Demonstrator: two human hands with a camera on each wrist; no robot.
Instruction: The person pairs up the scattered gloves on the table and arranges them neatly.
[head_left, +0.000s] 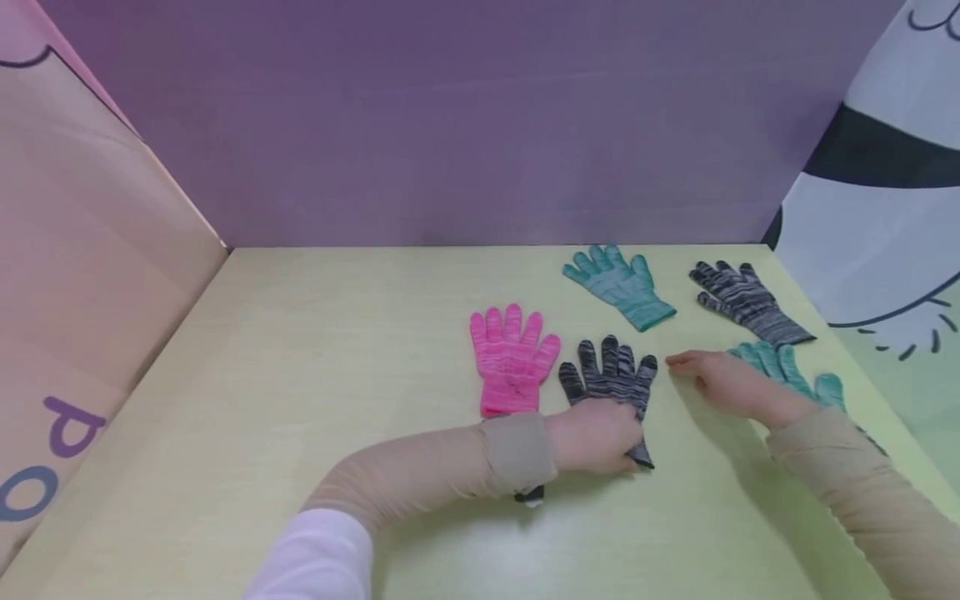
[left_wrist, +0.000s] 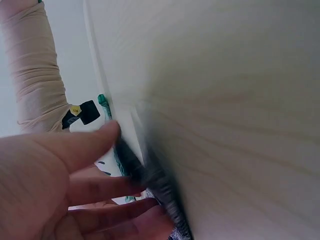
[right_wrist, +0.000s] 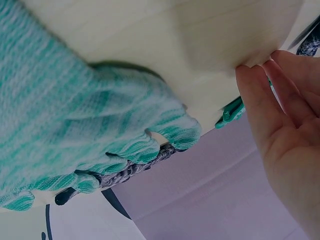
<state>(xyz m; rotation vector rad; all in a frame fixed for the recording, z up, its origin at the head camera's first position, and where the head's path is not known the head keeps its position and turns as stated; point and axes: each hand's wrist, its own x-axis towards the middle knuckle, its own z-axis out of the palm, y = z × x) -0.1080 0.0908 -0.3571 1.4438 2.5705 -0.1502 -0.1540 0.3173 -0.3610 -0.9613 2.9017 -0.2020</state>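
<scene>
We seem to be positioning a dark glove (head_left: pixel 617 383) on the tabletop (head_left: pixel 337 358), just right of a pink glove (head_left: pixel 514 362). Our left fingers pinch it near the cuff; our right fingers, loosely extended, hold nothing. The next move likely calls for gentle handling of the soft, black-and-grey streaked knit, its fingertips splayed away from us.

The left arm (head_left: pixel 412 468) bends rightward, the left grip (head_left: pixel 598 435) pinching; the right grip (head_left: pixel 716 382), nearer the right edge of the worktop (head_left: pixel 337 333), touches down with extended fingers (right_wrist: pixel 257 92).
</scene>
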